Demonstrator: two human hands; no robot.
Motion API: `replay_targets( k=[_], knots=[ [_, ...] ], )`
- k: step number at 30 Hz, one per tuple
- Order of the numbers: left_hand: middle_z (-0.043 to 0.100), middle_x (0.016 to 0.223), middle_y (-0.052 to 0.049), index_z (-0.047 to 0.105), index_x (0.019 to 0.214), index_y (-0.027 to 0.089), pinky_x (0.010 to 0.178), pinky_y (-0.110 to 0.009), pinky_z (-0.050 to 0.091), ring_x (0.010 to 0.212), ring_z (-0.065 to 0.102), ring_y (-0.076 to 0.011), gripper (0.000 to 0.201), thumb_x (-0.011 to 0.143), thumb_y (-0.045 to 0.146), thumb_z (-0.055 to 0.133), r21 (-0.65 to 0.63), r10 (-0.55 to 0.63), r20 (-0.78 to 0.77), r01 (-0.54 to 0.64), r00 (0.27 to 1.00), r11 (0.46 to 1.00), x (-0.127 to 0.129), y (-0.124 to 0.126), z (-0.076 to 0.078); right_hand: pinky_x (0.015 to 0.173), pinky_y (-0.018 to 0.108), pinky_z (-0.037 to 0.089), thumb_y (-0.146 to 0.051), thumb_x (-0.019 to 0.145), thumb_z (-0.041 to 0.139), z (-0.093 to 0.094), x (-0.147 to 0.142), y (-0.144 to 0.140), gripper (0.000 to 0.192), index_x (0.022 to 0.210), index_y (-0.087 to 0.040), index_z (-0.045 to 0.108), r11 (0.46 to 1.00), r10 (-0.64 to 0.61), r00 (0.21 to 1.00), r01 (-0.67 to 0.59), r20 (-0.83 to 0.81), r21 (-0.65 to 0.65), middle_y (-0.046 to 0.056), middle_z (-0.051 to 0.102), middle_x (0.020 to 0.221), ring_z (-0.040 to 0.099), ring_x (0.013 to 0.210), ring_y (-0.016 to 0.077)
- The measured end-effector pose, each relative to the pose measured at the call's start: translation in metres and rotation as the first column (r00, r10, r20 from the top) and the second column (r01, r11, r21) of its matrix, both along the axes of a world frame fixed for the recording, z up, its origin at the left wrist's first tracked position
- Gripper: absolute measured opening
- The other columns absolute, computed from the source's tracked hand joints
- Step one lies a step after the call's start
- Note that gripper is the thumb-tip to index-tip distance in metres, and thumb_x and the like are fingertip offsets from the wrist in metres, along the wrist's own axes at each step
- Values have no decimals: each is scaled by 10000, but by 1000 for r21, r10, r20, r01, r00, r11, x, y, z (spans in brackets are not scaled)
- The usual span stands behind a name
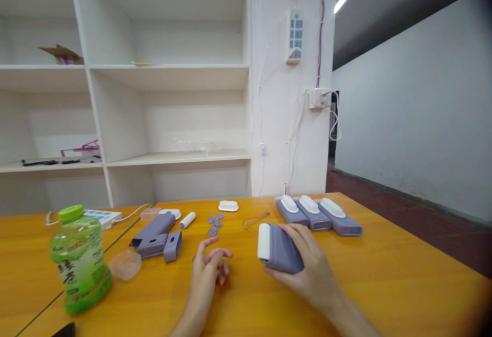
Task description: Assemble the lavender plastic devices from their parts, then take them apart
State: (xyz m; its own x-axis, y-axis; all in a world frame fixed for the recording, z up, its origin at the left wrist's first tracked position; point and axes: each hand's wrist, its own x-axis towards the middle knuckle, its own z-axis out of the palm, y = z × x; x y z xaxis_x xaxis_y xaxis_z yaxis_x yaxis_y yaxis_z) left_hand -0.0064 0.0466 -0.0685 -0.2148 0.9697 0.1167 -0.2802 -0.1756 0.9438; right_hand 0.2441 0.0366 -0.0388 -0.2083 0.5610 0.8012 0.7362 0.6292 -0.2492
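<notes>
My right hand (317, 275) is wrapped round a purple plastic case (283, 252) with a white roller (264, 242) across its left end, held above the wooden table. Beside it on the left, my left hand (209, 270) is empty, its fingers apart and loosely curled. Just beyond the left fingertips lie several small flat purple pieces (214, 223). A coil spring (255, 219) rests farther to the right, behind the held case. Near the back are a white oval cap (228, 206) and a loose white cylinder (188, 219).
At back right sit three purple cases (348, 227) topped with white oval parts. More purple housing parts (158, 227) lie left, by a clear plastic cup (125, 265). A green-capped bottle (80, 265) and a power strip (103, 217) stand farther left. White shelves (172, 159) rise behind.
</notes>
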Motion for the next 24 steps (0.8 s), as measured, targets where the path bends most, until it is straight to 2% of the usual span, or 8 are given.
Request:
replay_targets(
  k=[6, 10, 13, 16, 18, 19, 21, 24],
  knots=[
    [626, 703, 54, 445, 1080, 234, 355, -181, 297, 376, 452, -82, 386, 807, 457, 603, 97, -56, -217, 78, 974, 992, 18, -8, -1, 1031, 487, 478, -440, 678, 840, -10, -3, 5, 787, 1350, -230, 489, 999, -16, 997, 19, 75, -40, 113, 586, 1284, 556, 1197, 339],
    [647, 766, 16, 508, 1086, 232, 534, -235, 415, 605, 604, -155, 258, 881, 385, 538, 194, 150, -470, -64, 870, 979, 0, -6, 3, 1036, 489, 472, -452, 701, 822, -8, -3, 4, 755, 1344, -233, 493, 999, -26, 997, 29, 77, -43, 114, 587, 1286, 555, 1201, 338],
    [682, 931, -37, 550, 1084, 236, 664, -296, 455, 791, 651, -209, 206, 928, 348, 474, 287, 356, -713, -212, 604, 934, -23, -6, 18, 1028, 481, 475, -477, 727, 801, -7, -2, 4, 722, 1333, -230, 494, 997, -29, 997, 33, 74, -63, 115, 589, 1275, 559, 1190, 333],
    [643, 1157, -105, 579, 1099, 209, 869, -386, 448, 1068, 595, -275, 228, 933, 246, 427, 490, 543, -831, -305, 119, 816, -45, -11, 39, 1032, 492, 468, -487, 746, 786, -8, 0, 5, 714, 1338, -228, 483, 996, -28, 996, 35, 84, -77, 119, 579, 1285, 553, 1193, 332],
    [567, 1291, -160, 580, 1157, 175, 923, -447, 415, 1196, 512, -333, 297, 917, 191, 407, 577, 541, -815, -381, -208, 723, -58, -15, 49, 1039, 501, 461, -489, 752, 781, -8, 0, 7, 706, 1337, -232, 480, 996, -21, 996, 29, 89, -83, 116, 576, 1290, 552, 1194, 331],
    [544, 1309, -187, 572, 1186, 153, 906, -465, 415, 1204, 499, -357, 328, 908, 176, 400, 584, 486, -812, -436, -325, 685, -64, -16, 52, 1040, 501, 461, -490, 752, 780, -8, 0, 7, 704, 1336, -234, 481, 996, -19, 996, 26, 88, -86, 113, 577, 1290, 553, 1194, 330],
    [556, 1240, -230, 564, 1184, 96, 832, -466, 437, 1147, 529, -386, 344, 885, 160, 407, 542, 333, -834, -544, -439, 640, -77, -18, 51, 1037, 492, 466, -491, 750, 780, -8, 0, 7, 704, 1336, -237, 484, 996, -14, 996, 22, 84, -92, 108, 583, 1288, 556, 1194, 329],
    [599, 1076, -240, 574, 1108, 39, 753, -445, 455, 1022, 596, -386, 304, 864, 134, 419, 425, 139, -884, -643, -446, 638, -92, -17, 41, 1035, 484, 470, -493, 748, 781, -7, -1, 6, 706, 1336, -236, 487, 995, -12, 997, 20, 81, -96, 109, 587, 1285, 559, 1195, 329]
  ],
)
